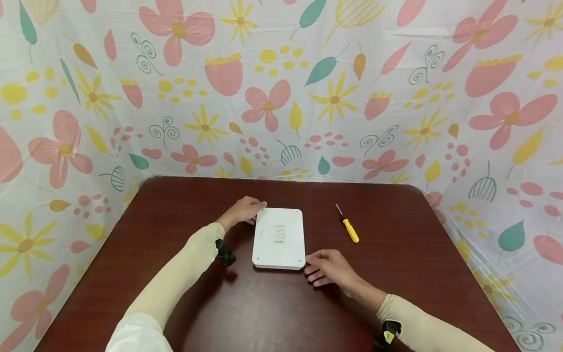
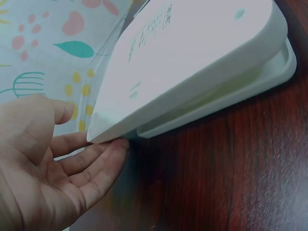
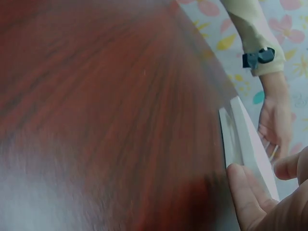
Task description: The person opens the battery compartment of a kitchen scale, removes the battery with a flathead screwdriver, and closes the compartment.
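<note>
A white rectangular device (image 1: 269,244), with rounded corners, a printed label and small round feet on its upturned face, lies on the table. From the left wrist view it shows a thick upper body (image 2: 192,53) over a thinner lower plate (image 2: 240,91), with a gap between them. My left hand (image 1: 244,210) is at its far left corner; the fingers (image 2: 108,159) reach just under that corner, the thumb standing off. At the near right corner, my right hand (image 1: 332,269) has loosely extended fingers (image 3: 240,185) along the side edge, its thumb apart from them.
A screwdriver (image 1: 347,224) with a yellow handle lies to the right of the device, its tip pointing away. The dark red-brown table (image 1: 396,234) ends at a floral curtain (image 1: 281,98) behind and at both sides. Wrist cameras (image 1: 225,253) sit on both sleeves.
</note>
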Available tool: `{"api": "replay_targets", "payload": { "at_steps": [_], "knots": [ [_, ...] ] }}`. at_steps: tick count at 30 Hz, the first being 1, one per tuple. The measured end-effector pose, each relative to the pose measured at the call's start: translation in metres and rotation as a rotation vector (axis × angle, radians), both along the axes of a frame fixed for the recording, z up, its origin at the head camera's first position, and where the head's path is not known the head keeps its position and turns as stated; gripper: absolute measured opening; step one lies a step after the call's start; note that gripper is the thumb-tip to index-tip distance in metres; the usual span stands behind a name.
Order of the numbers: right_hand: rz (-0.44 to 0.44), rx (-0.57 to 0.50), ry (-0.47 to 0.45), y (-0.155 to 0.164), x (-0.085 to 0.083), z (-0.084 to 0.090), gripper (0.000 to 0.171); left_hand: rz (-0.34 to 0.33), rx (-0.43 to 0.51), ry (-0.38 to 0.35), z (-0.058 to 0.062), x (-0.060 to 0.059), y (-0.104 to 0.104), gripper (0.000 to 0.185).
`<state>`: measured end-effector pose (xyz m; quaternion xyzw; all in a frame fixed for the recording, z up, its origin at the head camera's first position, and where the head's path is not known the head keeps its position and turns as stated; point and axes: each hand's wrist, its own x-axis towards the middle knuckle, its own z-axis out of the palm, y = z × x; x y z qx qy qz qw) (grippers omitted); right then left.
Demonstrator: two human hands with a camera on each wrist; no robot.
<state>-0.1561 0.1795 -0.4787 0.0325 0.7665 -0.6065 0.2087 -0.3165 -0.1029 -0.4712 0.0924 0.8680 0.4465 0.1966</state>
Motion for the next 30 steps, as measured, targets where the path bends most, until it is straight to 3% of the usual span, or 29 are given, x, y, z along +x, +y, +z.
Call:
{"api": "replay_targets", "payload": {
  "at_steps": [11, 17, 30],
  "knots": [
    [-0.032, -0.074, -0.062, -0.007, 0.001, -0.01, 0.036, 0.037, 0.045, 0.016, -0.007, -0.002, 0.002, 0.034],
    [-0.048, -0.133, -0.076, -0.008, 0.0, -0.013, 0.037, 0.045, 0.058, 0.022, -0.006, 0.0, 0.001, 0.034],
    [-0.058, -0.176, -0.093, -0.01, -0.001, -0.01, 0.035, 0.071, 0.063, 0.025, -0.009, 0.0, -0.001, 0.032]
  ]
}}
